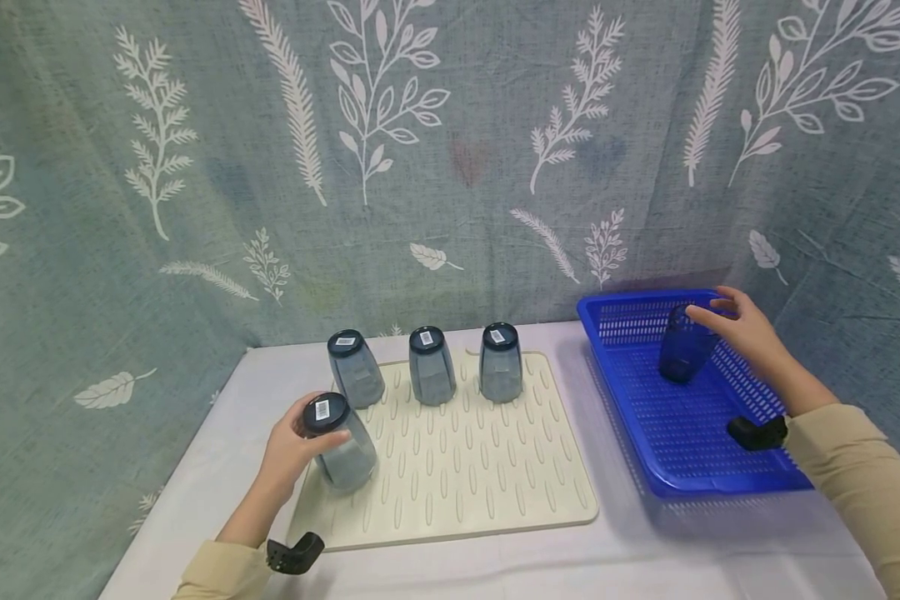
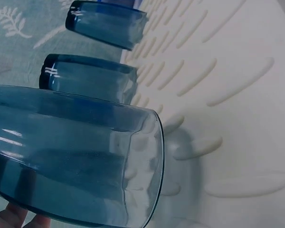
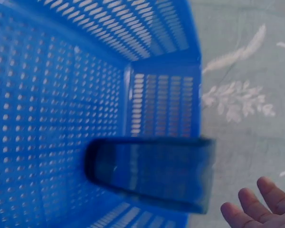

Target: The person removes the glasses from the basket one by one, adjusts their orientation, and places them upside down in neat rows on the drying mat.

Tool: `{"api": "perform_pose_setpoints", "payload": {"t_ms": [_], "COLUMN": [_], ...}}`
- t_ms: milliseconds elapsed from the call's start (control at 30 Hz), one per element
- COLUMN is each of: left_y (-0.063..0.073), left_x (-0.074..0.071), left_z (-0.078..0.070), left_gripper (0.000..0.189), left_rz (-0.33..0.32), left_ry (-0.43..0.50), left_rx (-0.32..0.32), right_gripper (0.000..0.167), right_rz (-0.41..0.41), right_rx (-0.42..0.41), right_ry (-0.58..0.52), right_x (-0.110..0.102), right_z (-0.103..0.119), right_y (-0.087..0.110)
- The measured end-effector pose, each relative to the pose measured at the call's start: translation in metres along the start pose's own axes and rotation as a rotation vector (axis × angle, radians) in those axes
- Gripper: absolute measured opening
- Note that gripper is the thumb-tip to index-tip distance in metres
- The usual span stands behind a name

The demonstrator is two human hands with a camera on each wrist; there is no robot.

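Observation:
My left hand [image 1: 288,442] grips an upside-down tinted blue glass [image 1: 351,457] near the base, thumb on one side and fingers on the other. Its rim is close over the left part of the cream draining mat [image 1: 480,475], as the left wrist view also shows. At the far right, one more glass [image 1: 682,354] stands mouth up in the blue basket [image 1: 727,485]. My right hand [image 1: 746,329] is beside that glass's mouth; in the right wrist view its fingers [image 3: 270,194] are spread and apart from the glass.
Along the mat's back edge stand three upside-down glasses: a left one [image 1: 357,371], a middle one [image 1: 432,367] and a right one [image 1: 501,364], with labels on their bases. A patterned curtain [image 1: 450,167] hangs behind the white-covered table [image 1: 540,567].

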State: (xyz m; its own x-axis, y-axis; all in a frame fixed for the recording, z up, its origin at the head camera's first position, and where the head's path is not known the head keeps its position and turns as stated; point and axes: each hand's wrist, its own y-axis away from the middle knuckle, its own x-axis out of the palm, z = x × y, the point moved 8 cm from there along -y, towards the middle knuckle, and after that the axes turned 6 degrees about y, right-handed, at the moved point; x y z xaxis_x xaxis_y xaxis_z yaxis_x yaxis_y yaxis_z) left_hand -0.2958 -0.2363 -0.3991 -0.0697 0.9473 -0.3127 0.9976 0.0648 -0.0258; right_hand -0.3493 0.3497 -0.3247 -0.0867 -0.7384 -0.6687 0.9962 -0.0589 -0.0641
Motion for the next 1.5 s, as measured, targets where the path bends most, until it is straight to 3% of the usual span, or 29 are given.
{"api": "perform_pose_setpoints", "payload": {"t_ms": [567,1167,1500], "left_y": [0.006,0.01,0.013], "left_x": [0.002,0.001,0.001], "left_z": [0.011,0.016,0.018], "left_gripper": [0.077,0.077,0.079], "left_rz": [0.032,0.024,0.032], "left_ry": [-0.04,-0.033,-0.054], "left_rx": [-0.002,0.007,0.005], "right_gripper": [0.091,0.09,0.091], "right_rz": [-0.112,-0.239,-0.233], "right_rx": [0.055,0.088,0.123], "right_ry": [0.109,0.044,0.044], "right_x": [-0.007,-0.01,-0.007], "right_z": [-0.037,-0.058,-0.072], "right_y": [-0.02,-0.017,-0.015]}}
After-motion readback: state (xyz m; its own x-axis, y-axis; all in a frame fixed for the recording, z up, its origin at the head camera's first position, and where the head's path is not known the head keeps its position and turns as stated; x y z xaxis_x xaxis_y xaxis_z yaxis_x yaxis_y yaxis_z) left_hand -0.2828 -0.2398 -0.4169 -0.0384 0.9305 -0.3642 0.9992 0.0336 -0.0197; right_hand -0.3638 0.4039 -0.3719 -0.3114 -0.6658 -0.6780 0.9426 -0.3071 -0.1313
